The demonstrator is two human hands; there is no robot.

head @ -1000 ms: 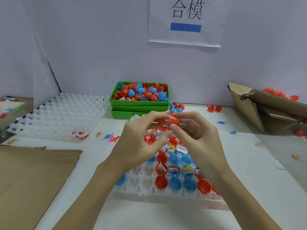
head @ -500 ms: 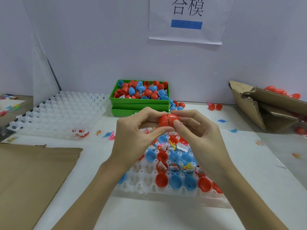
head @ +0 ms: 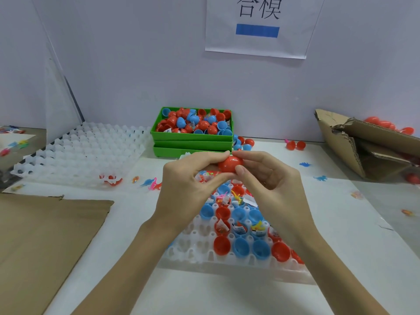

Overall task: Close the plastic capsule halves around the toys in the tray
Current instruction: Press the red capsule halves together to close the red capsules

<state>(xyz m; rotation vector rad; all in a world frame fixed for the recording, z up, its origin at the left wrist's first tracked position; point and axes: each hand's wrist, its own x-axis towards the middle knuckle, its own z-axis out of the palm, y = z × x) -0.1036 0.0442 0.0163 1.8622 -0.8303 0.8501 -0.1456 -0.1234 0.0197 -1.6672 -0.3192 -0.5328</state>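
Observation:
A red plastic capsule [head: 229, 163] is held above the tray, its two halves pressed together. My left hand [head: 188, 185] pinches its left end between thumb and fingers. My right hand [head: 270, 183] pinches its right end the same way. Below them lies a white moulded tray [head: 197, 244] with several red and blue capsule halves [head: 241, 246] in its cups, some holding small toys and paper slips [head: 256, 227]. The tray's far rows are hidden behind my hands.
A green bin [head: 193, 138] of loose red and blue halves stands at the back. An empty white tray [head: 79, 153] lies at left, flat cardboard [head: 43, 242] at front left, a cardboard box [head: 368, 146] at right. Small toy dinosaurs [head: 152, 183] lie scattered on the table.
The two red halves have come together into a closed capsule between my hands. Both hands rose slightly and stayed over the tray.

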